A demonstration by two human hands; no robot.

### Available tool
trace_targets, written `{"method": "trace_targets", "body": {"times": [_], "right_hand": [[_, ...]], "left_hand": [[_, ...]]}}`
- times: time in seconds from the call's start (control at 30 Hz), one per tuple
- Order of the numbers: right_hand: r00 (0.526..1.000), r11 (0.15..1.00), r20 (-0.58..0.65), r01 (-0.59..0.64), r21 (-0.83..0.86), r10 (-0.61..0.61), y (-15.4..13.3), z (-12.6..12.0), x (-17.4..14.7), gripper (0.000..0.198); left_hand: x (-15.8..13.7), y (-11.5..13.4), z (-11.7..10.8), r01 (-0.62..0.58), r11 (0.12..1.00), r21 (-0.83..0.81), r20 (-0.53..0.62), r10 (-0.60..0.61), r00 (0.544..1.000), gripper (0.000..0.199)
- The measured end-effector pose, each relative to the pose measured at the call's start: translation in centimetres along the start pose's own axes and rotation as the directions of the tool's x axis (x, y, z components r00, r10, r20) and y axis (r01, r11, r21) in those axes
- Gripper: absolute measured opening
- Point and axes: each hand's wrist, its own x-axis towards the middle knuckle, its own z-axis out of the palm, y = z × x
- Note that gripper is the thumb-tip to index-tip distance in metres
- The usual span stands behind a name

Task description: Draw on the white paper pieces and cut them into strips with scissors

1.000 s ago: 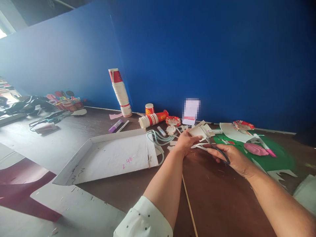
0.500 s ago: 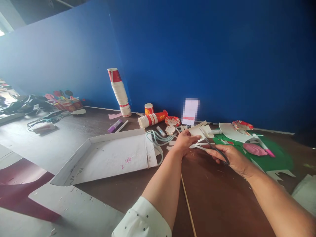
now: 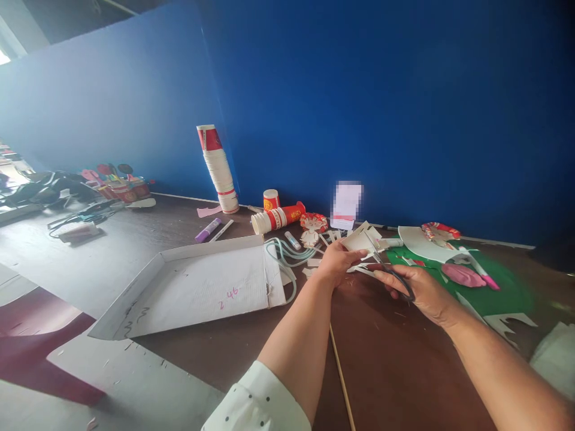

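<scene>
My left hand (image 3: pixel 340 261) pinches a piece of cream paper (image 3: pixel 356 240) between thumb and fingers. The handles of a pair of dark scissors (image 3: pixel 390 270) are in my right hand (image 3: pixel 415 287). The scissor blades point up and away, against the right side of the paper. White paper strips (image 3: pixel 362 269) lie below the blades, near my right fingertips. Just beyond my left hand, a cut-out paper figure with a red and white curled top (image 3: pixel 313 223) stands among scraps.
An open white cardboard tray (image 3: pixel 193 287) lies to the left. Behind are a tall paper cup stack (image 3: pixel 218 170), a fallen cup stack (image 3: pixel 278 219) and a purple marker (image 3: pixel 208 230). A green sheet (image 3: pixel 507 287) with a pink piece (image 3: pixel 463 275) is right. A thin stick (image 3: pixel 341 374) lies in front.
The cream paper has turned slightly in my left hand, its edge shifting against the scissor blades. My right hand with the scissors has moved a little left.
</scene>
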Motion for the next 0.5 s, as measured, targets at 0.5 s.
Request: {"method": "trace_targets", "body": {"times": [0.5], "right_hand": [[1.000, 1.000, -0.010, 0.015, 0.010, -0.015, 0.5, 0.1, 0.2, 0.055]], "left_hand": [[0.7, -1.3, -0.3, 0.023, 0.997, -0.073, -0.005, -0.024, 1.000, 0.041]]}}
